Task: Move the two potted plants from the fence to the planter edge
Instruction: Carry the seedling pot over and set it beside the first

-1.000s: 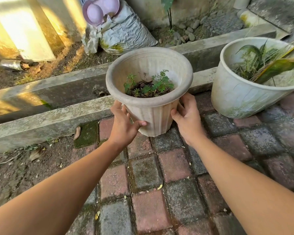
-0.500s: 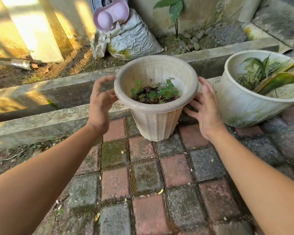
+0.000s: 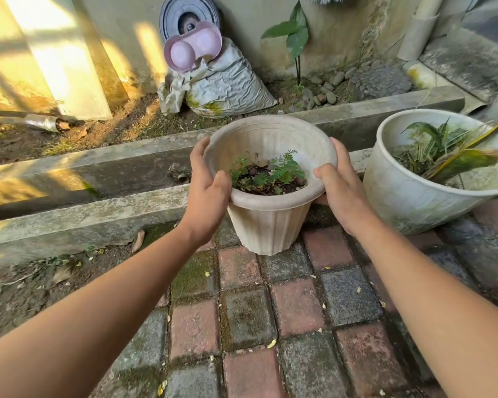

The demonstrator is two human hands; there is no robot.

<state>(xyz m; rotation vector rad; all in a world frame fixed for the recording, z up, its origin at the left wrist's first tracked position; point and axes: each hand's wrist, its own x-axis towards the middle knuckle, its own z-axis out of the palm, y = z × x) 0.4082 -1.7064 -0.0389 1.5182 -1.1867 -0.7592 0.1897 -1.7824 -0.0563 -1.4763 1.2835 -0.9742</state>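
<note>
Both hands grip the rim of the beige pot (image 3: 270, 222), which stands on the brick paving (image 3: 296, 308) against the concrete edge (image 3: 78, 216). The left hand (image 3: 206, 193) clamps the rim's left side, thumb hooked over the lip, fingers (image 3: 197, 156) curled round the outside. The right hand (image 3: 339, 191) clamps the right side, thumb on the lip, fingers (image 3: 341, 152) wrapped behind. Small ferny sprouts (image 3: 282, 172) grow in the soil between the two thumbs. Just beyond the right fingers stands the white pot (image 3: 414, 196) with striped leaves.
</note>
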